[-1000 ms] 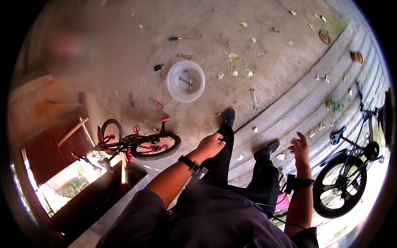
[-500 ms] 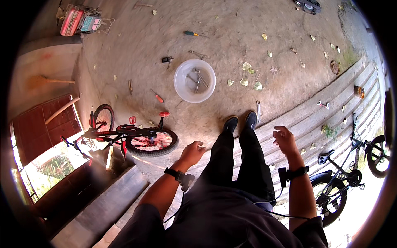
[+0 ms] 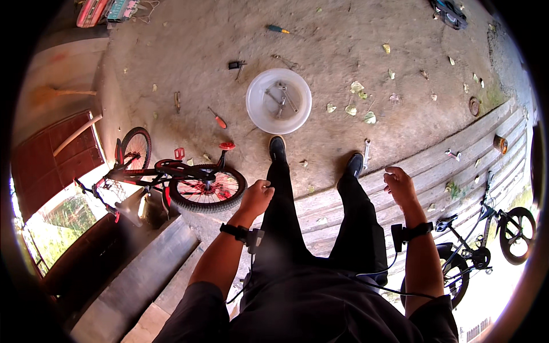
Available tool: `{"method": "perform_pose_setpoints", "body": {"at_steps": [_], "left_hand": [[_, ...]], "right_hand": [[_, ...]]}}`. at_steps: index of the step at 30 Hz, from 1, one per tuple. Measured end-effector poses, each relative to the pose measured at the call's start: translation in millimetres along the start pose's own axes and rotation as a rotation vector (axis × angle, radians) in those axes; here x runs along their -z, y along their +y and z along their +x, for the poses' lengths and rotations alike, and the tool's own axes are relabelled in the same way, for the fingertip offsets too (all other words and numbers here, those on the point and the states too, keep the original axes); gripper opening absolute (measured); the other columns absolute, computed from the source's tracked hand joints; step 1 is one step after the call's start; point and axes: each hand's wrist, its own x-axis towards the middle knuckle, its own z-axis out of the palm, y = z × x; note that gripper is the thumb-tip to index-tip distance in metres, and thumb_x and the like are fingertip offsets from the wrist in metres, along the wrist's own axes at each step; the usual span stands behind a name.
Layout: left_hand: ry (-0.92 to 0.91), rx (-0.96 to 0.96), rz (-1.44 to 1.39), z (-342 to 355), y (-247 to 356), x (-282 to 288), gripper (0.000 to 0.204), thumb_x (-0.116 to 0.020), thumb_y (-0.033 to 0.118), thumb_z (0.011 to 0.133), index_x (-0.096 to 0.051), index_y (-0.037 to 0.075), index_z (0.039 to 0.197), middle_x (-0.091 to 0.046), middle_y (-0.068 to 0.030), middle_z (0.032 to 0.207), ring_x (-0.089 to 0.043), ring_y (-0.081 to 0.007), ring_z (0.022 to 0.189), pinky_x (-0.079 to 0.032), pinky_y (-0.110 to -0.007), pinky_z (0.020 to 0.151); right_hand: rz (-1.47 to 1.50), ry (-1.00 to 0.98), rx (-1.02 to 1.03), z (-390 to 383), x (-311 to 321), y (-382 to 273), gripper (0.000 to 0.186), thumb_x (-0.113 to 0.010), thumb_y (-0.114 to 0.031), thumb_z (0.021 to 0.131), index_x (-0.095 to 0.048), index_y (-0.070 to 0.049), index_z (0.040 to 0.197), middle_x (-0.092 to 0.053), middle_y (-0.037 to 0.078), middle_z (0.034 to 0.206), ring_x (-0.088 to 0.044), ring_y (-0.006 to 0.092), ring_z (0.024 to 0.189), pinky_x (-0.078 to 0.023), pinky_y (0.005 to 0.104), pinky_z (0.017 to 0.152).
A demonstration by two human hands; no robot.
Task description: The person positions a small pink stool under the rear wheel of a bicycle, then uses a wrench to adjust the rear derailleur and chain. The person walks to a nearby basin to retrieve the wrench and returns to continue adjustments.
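My left hand [image 3: 257, 197] hangs empty above my left leg, its fingers curled into a loose fist. The rear wheel of a red and black bicycle [image 3: 209, 188] is nearest to it, and they do not touch. On the other side, my right hand [image 3: 401, 186] is also empty, its fingers loosely bent and a little apart. A wrench [image 3: 367, 153] lies on the ground beside my right shoe [image 3: 354, 164]. Just past my left shoe [image 3: 277, 150] stands a round whitish plastic tub [image 3: 255, 108]. Several metal wrenches [image 3: 281, 100] lie inside it.
Orange-handled screwdriver [image 3: 220, 121], pliers [image 3: 178, 102], and teal-handled screwdriver [image 3: 278, 28] lie on the floor. Long steps [image 3: 434, 160] run along the right, holding another wrench [image 3: 453, 155] and a tin [image 3: 500, 144]. A dark bicycle [image 3: 480, 240] stands at far right.
My left foot has stepped forward to the tub, and my legs are farther apart. My left fingers have curled in more. My right hand has shifted slightly right.
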Motion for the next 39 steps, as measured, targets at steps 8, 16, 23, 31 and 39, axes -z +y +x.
{"method": "perform_pose_setpoints", "body": {"at_steps": [8, 16, 23, 31, 39], "left_hand": [[-0.068, -0.098, -0.036, 63.9, -51.4, 67.1, 0.035, -0.063, 0.020, 0.091, -0.058, -0.004, 0.115, -0.070, -0.0131, 0.085, -0.070, -0.0192, 0.079, -0.053, -0.031, 0.072], [-0.081, -0.041, -0.056, 95.1, -104.8, 144.4, 0.036, -0.063, 0.027, 0.090, -0.059, 0.000, 0.113, -0.071, -0.0179, 0.094, -0.069, -0.0301, 0.090, -0.053, -0.038, 0.080], [0.013, -0.081, 0.066, 131.5, -119.4, 151.3, 0.028, -0.062, 0.027, 0.090, -0.063, 0.003, 0.104, -0.070, -0.0178, 0.092, -0.069, -0.0327, 0.089, -0.054, -0.040, 0.078], [-0.004, -0.172, 0.186, 211.2, -94.0, 105.2, 0.024, -0.061, 0.028, 0.090, -0.062, 0.005, 0.098, -0.068, -0.0172, 0.093, -0.065, -0.0379, 0.090, -0.052, -0.047, 0.077], [-0.007, -0.254, 0.293, 326.7, -69.8, 39.8, 0.021, -0.062, 0.026, 0.090, -0.062, 0.004, 0.091, -0.068, -0.0161, 0.088, -0.065, -0.0368, 0.087, -0.051, -0.047, 0.075]], "right_hand": [[-0.054, -0.001, -0.110, 10.5, -115.0, -35.7, 0.035, -0.062, -0.023, 0.090, -0.061, -0.001, 0.117, -0.066, 0.010, 0.078, -0.064, 0.0152, 0.061, -0.051, 0.0291, 0.055], [-0.072, -0.144, -0.034, 33.4, -238.4, -126.9, 0.032, -0.062, -0.021, 0.091, -0.061, 0.000, 0.115, -0.065, 0.006, 0.082, -0.063, 0.0132, 0.063, -0.050, 0.0269, 0.056], [-0.207, -0.140, 0.086, 69.0, -266.6, -125.0, 0.033, -0.061, -0.021, 0.091, -0.061, 0.001, 0.115, -0.066, 0.007, 0.083, -0.062, 0.0126, 0.063, -0.050, 0.0264, 0.058], [-0.261, -0.244, 0.104, 99.1, -245.8, -49.6, 0.029, -0.062, -0.018, 0.090, -0.062, 0.000, 0.112, -0.066, 0.006, 0.081, -0.062, 0.0135, 0.062, -0.050, 0.0273, 0.057], [0.081, -0.081, -0.306, 162.9, -175.6, 9.2, 0.029, -0.062, -0.012, 0.091, -0.061, -0.002, 0.118, -0.064, 0.006, 0.084, -0.061, 0.0122, 0.064, -0.050, 0.0253, 0.056]]}}
